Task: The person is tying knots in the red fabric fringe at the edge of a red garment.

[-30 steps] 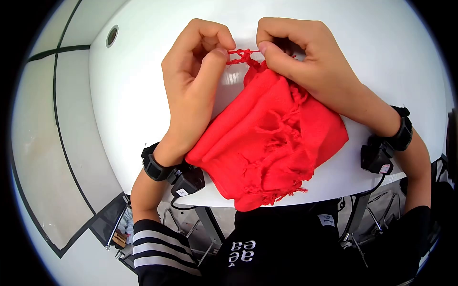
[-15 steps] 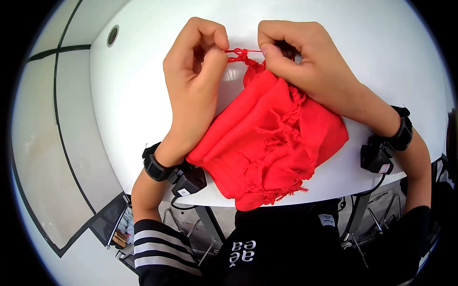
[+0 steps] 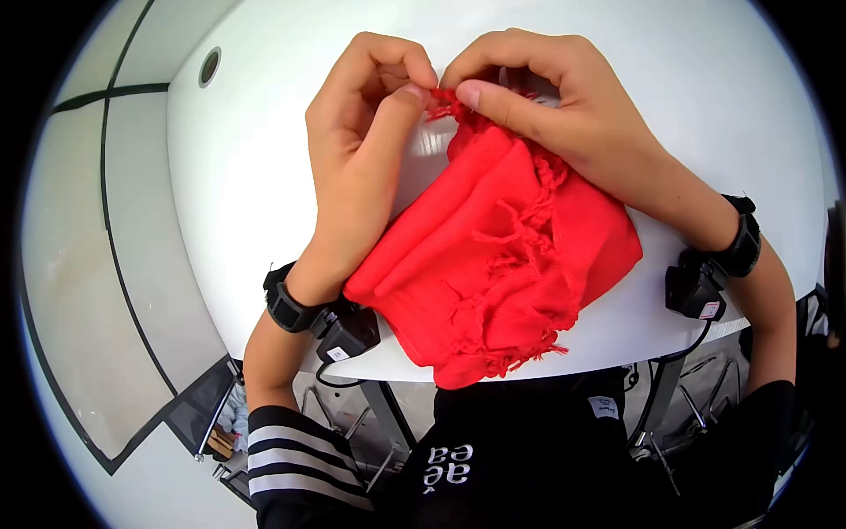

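Note:
A red scarf (image 3: 493, 238) with knotted fringe lies bunched on the white table, its lower part reaching the front edge. At its far end a twisted fringe tassel (image 3: 444, 108) sits between my two hands. My left hand (image 3: 366, 132) pinches the tassel's strands between thumb and index finger. My right hand (image 3: 560, 101) pinches the same tassel from the other side, with its thumb lying on the knot. The fingertips of both hands almost meet there. Partly hidden behind the fingers are the thin strand ends.
The white table (image 3: 238, 176) has a round grommet (image 3: 209, 67) at its far left. Black wrist-strapped devices (image 3: 348, 333) with cables hang at both wrists near the table's front edge. Metal chair legs show below, and a panelled partition (image 3: 70, 247) stands on the left.
My right hand has moved left toward my left hand, closing the gap where the strands were stretched taut. Its thumb now lies on the knot. The scarf's body has barely moved.

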The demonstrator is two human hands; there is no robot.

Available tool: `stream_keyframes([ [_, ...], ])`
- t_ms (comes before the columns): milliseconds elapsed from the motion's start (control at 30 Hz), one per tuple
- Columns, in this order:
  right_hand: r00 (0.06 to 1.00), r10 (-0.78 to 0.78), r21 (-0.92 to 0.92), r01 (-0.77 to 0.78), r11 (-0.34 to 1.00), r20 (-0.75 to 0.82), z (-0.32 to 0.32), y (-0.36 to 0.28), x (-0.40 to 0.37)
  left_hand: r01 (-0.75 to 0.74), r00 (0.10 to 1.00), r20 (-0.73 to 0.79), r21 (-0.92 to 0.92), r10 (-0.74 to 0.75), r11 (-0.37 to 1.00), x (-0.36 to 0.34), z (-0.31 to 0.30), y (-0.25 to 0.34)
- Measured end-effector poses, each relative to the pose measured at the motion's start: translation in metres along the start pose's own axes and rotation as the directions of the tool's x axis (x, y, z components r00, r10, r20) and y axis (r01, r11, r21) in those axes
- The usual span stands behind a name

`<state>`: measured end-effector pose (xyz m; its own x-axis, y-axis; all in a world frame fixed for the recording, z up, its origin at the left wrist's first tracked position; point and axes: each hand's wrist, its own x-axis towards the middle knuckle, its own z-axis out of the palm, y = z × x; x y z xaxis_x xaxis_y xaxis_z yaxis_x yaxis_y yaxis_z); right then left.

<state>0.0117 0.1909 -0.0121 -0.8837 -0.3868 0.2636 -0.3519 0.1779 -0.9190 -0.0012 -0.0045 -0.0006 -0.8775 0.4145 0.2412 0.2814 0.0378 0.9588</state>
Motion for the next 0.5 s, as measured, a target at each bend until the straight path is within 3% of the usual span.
stream_keyframes([
  [133,1.000,-0.025,-0.011,0.025,1.000,0.001,-0.002,-0.003,0.002,0.018,1.000,-0.007,-0.041,-0.018,0.999,0.001,0.004,-0.001],
  [200,0.979,0.194,0.200,-0.202,0.959,0.058,-0.007,-0.008,0.005,0.045,0.999,-0.022,-0.066,-0.047,0.997,0.000,0.007,0.000],
  [333,0.989,0.145,0.149,-0.143,0.978,0.001,-0.008,-0.020,0.002,0.077,0.997,0.008,0.014,-0.077,0.997,-0.001,0.012,-0.003],
  [400,0.981,0.181,0.371,-0.191,0.909,0.062,-0.007,-0.004,0.004,0.108,0.994,0.002,0.039,-0.108,0.993,-0.001,0.012,-0.004],
  [500,0.988,0.143,0.295,-0.152,0.943,0.050,-0.011,-0.011,0.003,0.138,0.989,0.035,0.062,-0.141,0.988,-0.001,0.008,-0.001],
])
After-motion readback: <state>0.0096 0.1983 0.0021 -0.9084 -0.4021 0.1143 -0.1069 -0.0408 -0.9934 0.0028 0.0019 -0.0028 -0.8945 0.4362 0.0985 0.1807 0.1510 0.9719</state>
